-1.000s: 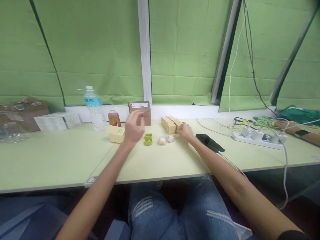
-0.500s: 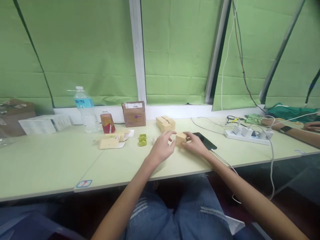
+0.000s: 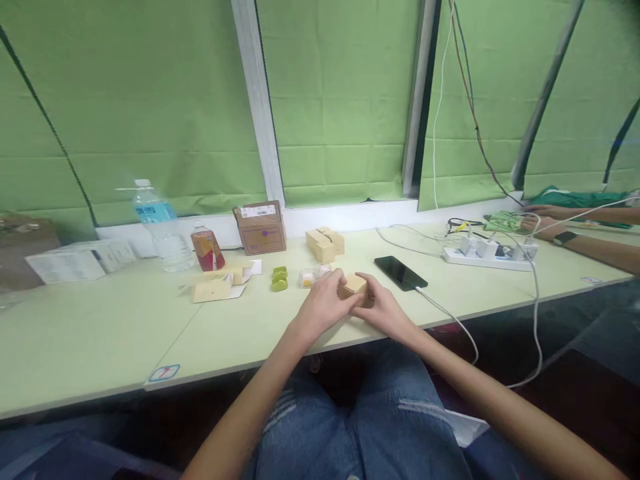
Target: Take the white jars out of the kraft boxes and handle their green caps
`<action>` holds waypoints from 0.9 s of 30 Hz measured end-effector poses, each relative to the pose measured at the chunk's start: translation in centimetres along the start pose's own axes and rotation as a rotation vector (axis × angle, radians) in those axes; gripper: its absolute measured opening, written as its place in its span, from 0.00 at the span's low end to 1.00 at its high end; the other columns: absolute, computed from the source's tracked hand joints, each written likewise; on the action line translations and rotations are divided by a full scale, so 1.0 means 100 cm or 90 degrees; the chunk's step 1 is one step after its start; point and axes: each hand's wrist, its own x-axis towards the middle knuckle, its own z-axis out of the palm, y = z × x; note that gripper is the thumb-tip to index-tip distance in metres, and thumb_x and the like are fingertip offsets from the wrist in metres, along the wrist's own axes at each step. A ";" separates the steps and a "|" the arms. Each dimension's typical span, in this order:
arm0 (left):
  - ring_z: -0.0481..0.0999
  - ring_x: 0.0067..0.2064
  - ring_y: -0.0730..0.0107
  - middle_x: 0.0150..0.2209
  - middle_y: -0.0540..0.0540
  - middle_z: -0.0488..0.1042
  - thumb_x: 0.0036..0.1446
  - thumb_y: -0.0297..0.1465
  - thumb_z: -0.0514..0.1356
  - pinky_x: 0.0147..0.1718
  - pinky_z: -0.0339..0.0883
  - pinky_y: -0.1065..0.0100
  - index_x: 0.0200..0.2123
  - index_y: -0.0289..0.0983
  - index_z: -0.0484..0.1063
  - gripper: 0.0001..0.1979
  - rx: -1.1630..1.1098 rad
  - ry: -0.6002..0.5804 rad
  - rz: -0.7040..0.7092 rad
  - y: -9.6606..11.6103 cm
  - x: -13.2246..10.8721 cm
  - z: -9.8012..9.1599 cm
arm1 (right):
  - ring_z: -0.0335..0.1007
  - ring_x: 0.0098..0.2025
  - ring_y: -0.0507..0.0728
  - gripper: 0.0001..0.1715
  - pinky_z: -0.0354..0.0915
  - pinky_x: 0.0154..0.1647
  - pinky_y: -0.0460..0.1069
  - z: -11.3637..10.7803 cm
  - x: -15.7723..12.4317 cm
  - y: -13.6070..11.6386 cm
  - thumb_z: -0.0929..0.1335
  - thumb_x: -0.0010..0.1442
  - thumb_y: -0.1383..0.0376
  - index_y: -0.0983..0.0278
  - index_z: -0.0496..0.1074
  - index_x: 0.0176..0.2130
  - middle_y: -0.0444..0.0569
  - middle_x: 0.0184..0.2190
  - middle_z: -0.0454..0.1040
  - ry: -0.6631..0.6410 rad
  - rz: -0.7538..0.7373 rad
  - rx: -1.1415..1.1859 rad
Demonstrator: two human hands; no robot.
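Observation:
Both hands meet on a small tan cardboard box near the front of the pale green table. My left hand grips the box from its left side, fingers curled round it. My right hand holds its right side in the same way. Just behind the hands lie small clear packets and a green clip-like piece. Further back stands a cluster of similar tan boxes.
A black phone on a white cable lies to the right. At the left are an opened flat box, a small red bottle, a water bottle and a brown carton. Another person's arms rest by a power strip at the far right.
My right hand took a tan box from the cluster and brought it toward me. My left hand came over from the left and closed on the same box.

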 end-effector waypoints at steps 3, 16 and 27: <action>0.74 0.37 0.61 0.36 0.47 0.75 0.61 0.47 0.60 0.35 0.64 0.63 0.33 0.40 0.65 0.17 -0.023 -0.018 -0.045 0.007 -0.003 -0.004 | 0.77 0.52 0.63 0.39 0.71 0.55 0.59 0.010 0.000 -0.003 0.73 0.56 0.63 0.62 0.64 0.64 0.54 0.52 0.78 0.020 -0.052 -0.003; 0.77 0.45 0.62 0.45 0.45 0.76 0.59 0.35 0.63 0.46 0.72 0.60 0.48 0.41 0.65 0.15 -0.166 -0.055 0.035 -0.015 0.000 0.012 | 0.68 0.62 0.64 0.42 0.68 0.62 0.61 0.001 0.001 0.001 0.63 0.52 0.79 0.62 0.63 0.65 0.56 0.60 0.73 0.044 -0.310 -0.260; 0.76 0.50 0.61 0.49 0.44 0.75 0.57 0.30 0.63 0.52 0.72 0.58 0.49 0.41 0.66 0.17 -0.203 -0.028 0.061 -0.019 -0.001 0.027 | 0.70 0.58 0.66 0.38 0.70 0.58 0.63 -0.018 0.011 0.005 0.69 0.59 0.72 0.60 0.62 0.66 0.57 0.58 0.74 -0.021 -0.361 -0.259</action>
